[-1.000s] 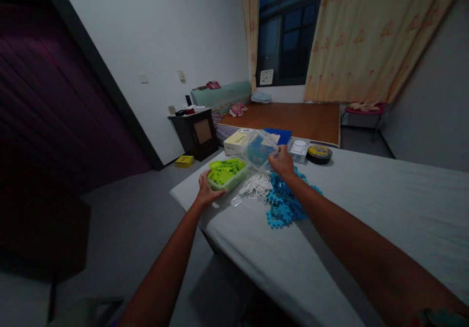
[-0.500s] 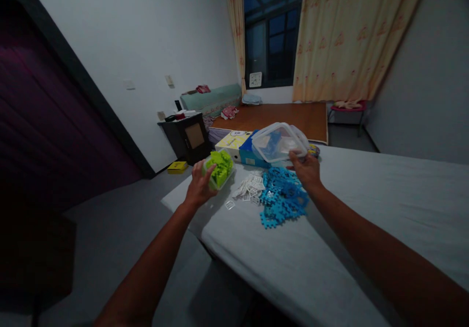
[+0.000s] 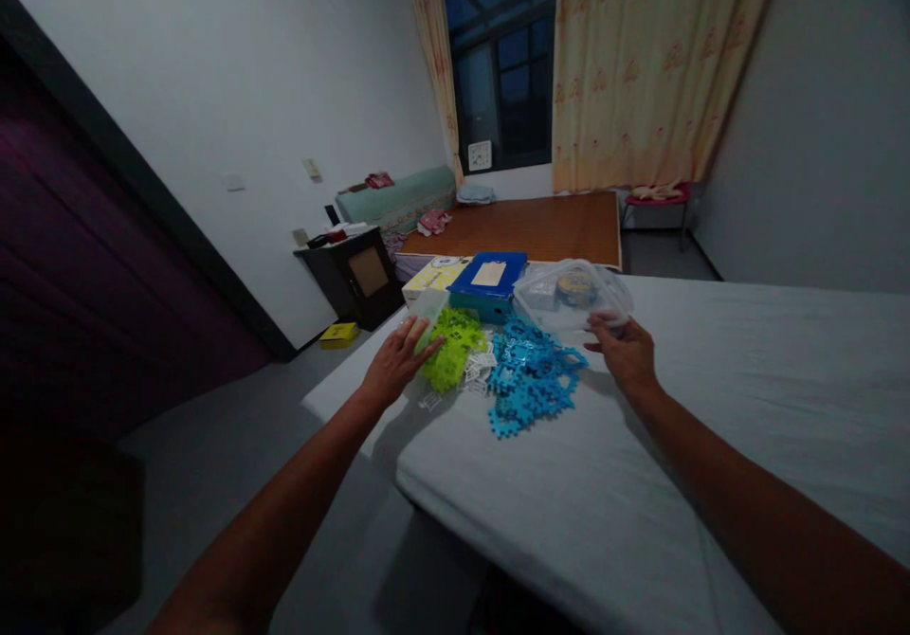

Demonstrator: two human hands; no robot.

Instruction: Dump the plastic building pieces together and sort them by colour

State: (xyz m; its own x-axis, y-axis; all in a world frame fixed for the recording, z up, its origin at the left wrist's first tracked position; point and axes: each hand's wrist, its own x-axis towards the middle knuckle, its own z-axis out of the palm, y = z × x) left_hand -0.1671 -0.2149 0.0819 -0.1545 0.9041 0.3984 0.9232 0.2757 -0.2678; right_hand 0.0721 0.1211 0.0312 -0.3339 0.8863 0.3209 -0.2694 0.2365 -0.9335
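Upon the worktop [image 3: 675,445], green pieces [image 3: 455,349] heaped against white pieces [image 3: 479,367].

The left hand [image 3: 394,360] grasps a tilted clear container [image 3: 429,307] at the green heap; the right hand [image 3: 629,355] grips a clear lid [image 3: 561,311] beyond the blue pieces [image 3: 533,384] (a blue box [image 3: 490,275] stands just beside it).

Dim light falls on pale walls [image 3: 248,66] and gray floor [image 3: 234,426] in a room where floral curtains [image 3: 626,85] flank a dark window [image 3: 501,95], a square clock [image 3: 480,155] at its lower left. Below lies a brown-topped bed [image 3: 526,227] with a green headboard [image 3: 405,197], a black cabinet [image 3: 342,280] left, a red chair [image 3: 661,197] right. At far left, a purple drape [image 3: 85,256] hangs beyond a dark frame [image 3: 142,180].
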